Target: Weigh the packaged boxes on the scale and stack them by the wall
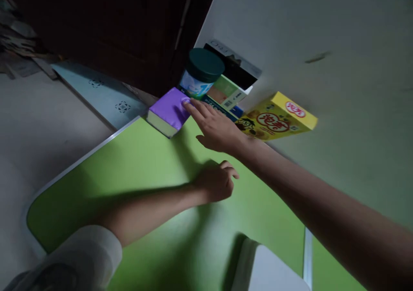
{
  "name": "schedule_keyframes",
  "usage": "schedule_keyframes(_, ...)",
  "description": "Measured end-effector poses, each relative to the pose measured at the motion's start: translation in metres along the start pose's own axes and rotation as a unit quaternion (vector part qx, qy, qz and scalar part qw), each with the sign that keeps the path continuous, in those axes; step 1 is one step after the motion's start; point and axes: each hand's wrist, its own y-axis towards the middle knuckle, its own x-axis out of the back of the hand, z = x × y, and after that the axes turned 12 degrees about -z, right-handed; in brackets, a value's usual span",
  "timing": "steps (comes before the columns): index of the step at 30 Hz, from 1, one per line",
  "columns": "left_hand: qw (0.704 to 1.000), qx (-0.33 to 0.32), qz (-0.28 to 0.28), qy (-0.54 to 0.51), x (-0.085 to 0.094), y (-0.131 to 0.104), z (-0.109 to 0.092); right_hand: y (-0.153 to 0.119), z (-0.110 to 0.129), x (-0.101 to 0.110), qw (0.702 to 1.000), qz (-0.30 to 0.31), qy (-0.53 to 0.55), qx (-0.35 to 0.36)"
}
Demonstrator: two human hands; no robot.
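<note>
My right hand [216, 125] reaches to the table's far edge with its fingers stretched out. Its fingertips rest on or just above the near right corner of a purple-topped block with pale sides [169, 110], perhaps a thick book; contact is hard to judge. Lower down, my left hand [215, 182] hovers over or rests on the green table [142, 162], fingers loosely curled in and nothing visible in them. Just behind the purple block stands a tub with a dark green lid [206, 65].
Against the wall lean a yellow snack box [275, 119], a green and white carton [229, 93] and a black and grey box [234, 65]. A white rounded object [274, 269] lies near the front edge. Behind the table is a dark door or cabinet [112, 28].
</note>
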Motion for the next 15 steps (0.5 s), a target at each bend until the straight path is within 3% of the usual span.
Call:
schedule_keyframes(4,1.0,-0.028,-0.005,0.007,0.003,-0.003,-0.002,0.064,-0.012,-0.022,0.993,0.05,-0.008,0.102)
schedule_keyframes(7,0.998,-0.056,-0.003,0.028,0.001,-0.004,-0.002,0.085,-0.01,-0.028,0.988,0.062,0.009,0.139)
schedule_keyframes(10,0.996,-0.075,0.015,0.05,0.0,-0.003,-0.001,0.079,0.007,-0.024,0.992,0.054,0.02,0.116)
schedule_keyframes(15,0.989,-0.117,0.053,0.076,-0.001,-0.004,0.002,0.033,0.045,-0.01,0.995,0.085,0.008,0.055)
